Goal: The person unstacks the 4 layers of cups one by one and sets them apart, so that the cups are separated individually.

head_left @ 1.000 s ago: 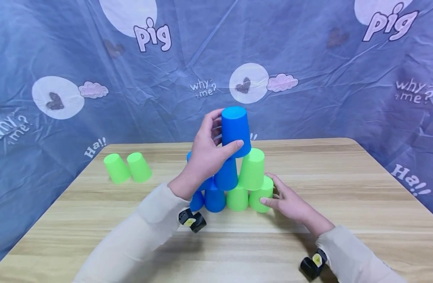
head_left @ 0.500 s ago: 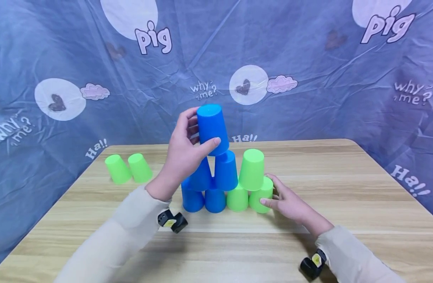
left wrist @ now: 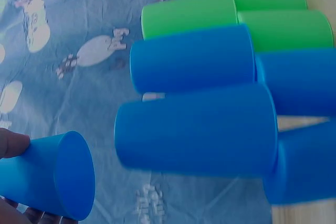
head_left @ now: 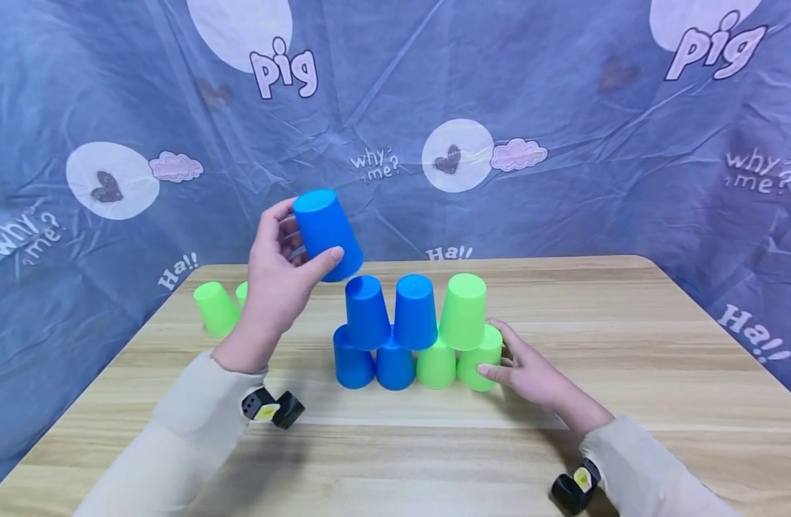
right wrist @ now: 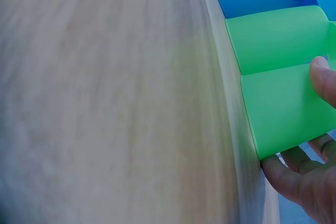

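My left hand (head_left: 275, 276) grips an upside-down blue cup (head_left: 328, 235), tilted in the air left of the stack; its open rim shows in the left wrist view. The stack's bottom row has two blue cups and two green ones, all mouth down. On them stand two blue cups, the left one (head_left: 367, 313) and the middle one (head_left: 415, 312), and a green cup (head_left: 463, 311) at the right. My right hand (head_left: 531, 370) holds the bottom right green cup (right wrist: 289, 108), thumb in front and fingers round its far side.
Two more green cups stand at the back left of the wooden table (head_left: 395, 452); one (head_left: 215, 309) shows well, the other is mostly behind my left hand. A blue printed cloth (head_left: 395, 93) hangs behind the table.
My left hand has carried the blue cup leftward from above the stack, and the cup now tilts more. The right hand and stacked cups have stayed put.
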Tool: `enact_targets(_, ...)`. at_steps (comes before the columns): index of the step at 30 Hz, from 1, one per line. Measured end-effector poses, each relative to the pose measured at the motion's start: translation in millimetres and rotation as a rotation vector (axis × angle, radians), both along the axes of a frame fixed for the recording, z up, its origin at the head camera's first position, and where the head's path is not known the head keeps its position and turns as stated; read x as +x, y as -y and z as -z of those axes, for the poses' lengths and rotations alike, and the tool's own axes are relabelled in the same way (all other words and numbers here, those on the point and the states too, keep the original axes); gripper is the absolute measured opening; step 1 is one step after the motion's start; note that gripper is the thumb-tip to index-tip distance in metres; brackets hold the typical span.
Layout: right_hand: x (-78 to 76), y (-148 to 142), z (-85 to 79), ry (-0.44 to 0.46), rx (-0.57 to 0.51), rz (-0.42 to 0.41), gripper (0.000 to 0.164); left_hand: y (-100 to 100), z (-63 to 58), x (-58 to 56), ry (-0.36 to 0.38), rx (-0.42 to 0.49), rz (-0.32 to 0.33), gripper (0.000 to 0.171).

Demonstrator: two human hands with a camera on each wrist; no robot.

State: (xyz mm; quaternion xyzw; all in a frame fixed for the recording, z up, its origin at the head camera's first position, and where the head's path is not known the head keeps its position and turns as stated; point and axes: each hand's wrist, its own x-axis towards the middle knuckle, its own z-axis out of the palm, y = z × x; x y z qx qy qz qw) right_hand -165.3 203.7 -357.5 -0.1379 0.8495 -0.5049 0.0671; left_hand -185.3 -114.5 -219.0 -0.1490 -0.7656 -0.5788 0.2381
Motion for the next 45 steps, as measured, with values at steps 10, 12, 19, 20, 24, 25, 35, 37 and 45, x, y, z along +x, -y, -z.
enact_targets(10,2.8,-2,-1.2,0.013,-0.020,-0.007,0.070,26,5.9,6.3,0.033,0.076,-0.077,0.064)
enact_targets(12,3.2,-3,-2.1,0.008,-0.016,-0.004,0.070,31,7.0,7.0,0.046,0.074,-0.095,0.064)
enact_targets(19,3.1,-5,-2.4,-0.002,0.005,0.004,0.070,56,9.4,10.3,0.101,0.048,-0.217,0.068)
enact_targets(20,2.7,-4,-2.0,0.001,0.003,0.003,0.070,61,9.5,10.7,0.109,0.047,-0.239,0.068)
enact_targets(24,1.2,-3,-0.7,0.005,-0.006,-0.005,0.070,80,10.7,12.4,0.134,0.037,-0.345,0.068)
enact_targets(25,0.9,-3,-0.3,0.006,-0.010,-0.005,0.070,85,11.3,12.7,0.139,0.038,-0.369,0.068)
enact_targets(35,1.6,-2,3.0,0.001,-0.035,-0.016,0.068,133,27.4,11.7,0.195,0.093,-0.566,0.068)
enact_targets(37,1.4,-2,3.0,0.002,-0.034,-0.021,0.068,141,31.3,11.4,0.197,0.118,-0.594,0.068)
enact_targets(45,1.1,-1,1.4,-0.003,-0.034,-0.025,0.067,165,42.0,10.5,0.250,0.204,-0.675,0.069)
